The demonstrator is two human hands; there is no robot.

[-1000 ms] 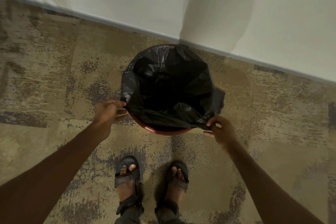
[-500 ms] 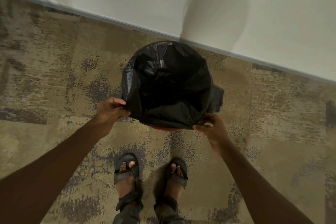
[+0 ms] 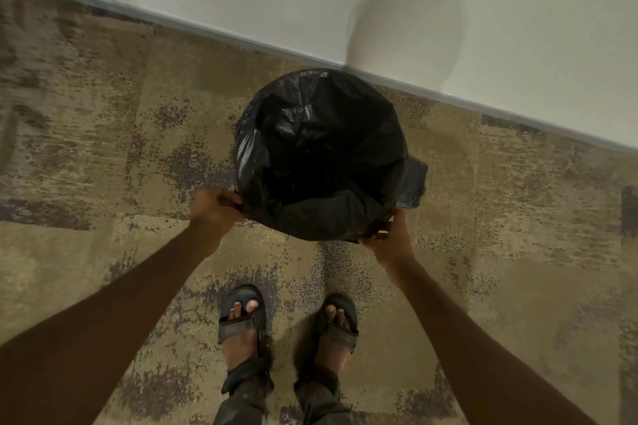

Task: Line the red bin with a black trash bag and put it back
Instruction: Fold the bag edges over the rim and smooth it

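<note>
Both hands grip the black trash bag over the bin's near rim on the carpet, left hand and right hand pinching plastic.

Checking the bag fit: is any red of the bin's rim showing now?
No, the black trash bag covers the whole rim between both hands.

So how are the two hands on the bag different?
The left hand pinches the black bag at its near left edge, and sits farther up the picture. The right hand cups the bag from below at the near right, lower down, fingers curled under. Both have a grip on the bag's near edge, with bare arms stretched out.
</note>
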